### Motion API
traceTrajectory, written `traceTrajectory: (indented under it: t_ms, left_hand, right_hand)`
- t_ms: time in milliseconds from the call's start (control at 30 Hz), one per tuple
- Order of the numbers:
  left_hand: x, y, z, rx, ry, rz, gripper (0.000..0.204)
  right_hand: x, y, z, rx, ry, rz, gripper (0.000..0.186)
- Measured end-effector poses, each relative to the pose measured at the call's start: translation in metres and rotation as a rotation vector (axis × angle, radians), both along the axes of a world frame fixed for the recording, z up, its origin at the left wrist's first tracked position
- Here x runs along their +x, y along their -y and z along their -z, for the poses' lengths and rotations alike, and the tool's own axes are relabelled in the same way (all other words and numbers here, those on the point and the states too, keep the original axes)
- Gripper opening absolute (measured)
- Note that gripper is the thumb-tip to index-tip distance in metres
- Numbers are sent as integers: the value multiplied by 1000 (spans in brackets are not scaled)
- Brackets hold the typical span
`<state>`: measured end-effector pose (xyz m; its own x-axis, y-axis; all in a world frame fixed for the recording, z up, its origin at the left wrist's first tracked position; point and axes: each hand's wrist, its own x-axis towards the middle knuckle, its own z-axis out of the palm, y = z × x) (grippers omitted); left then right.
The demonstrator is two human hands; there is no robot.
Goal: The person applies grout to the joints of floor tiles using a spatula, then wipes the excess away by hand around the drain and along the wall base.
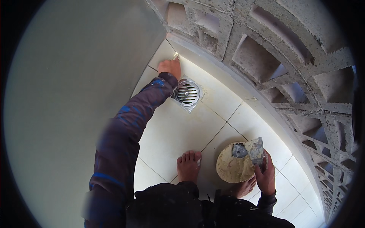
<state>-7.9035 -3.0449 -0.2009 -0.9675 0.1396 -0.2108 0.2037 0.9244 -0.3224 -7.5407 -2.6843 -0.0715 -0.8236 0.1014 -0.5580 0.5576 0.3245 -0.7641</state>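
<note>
My left hand (170, 68) reaches to the floor close to the corner, its fingers mostly curled and a fingertip at the joint by the wall base. Pale paste (176, 56) shows at that fingertip; whether the fingers hold anything is hidden. Just below this hand lies a square metal floor drain (187, 93) with a round slotted grate. In my right hand (267, 176) is a flat grey scraper (256, 151) smeared with paste, thumb on its face. It overlaps the right side of a round tub (225, 178) of beige paste. A second grey piece (239, 150) sits in the paste.
White floor tiles (175, 125) with dark joints run under me. A plain grey wall (76, 95) rises on the left. Along the right stands a pierced concrete block wall (243, 45) on a low white ledge (213, 68). My bare feet (189, 167) are near the tub.
</note>
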Motion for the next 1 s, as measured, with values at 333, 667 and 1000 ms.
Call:
traceTrajectory:
  t_ms: [333, 667, 1000]
  left_hand:
    - [47, 35, -12, -26, 91, -6, 28]
    - [23, 0, -10, 291, 15, -104, 59]
    - [-2, 7, 25, 301, 45, -163, 63]
  right_hand:
    - [-2, 0, -3, 36, -36, -31, 64]
    - [2, -5, 1, -2, -1, 6, 64]
    - [-4, -4, 14, 1, 4, -2, 66]
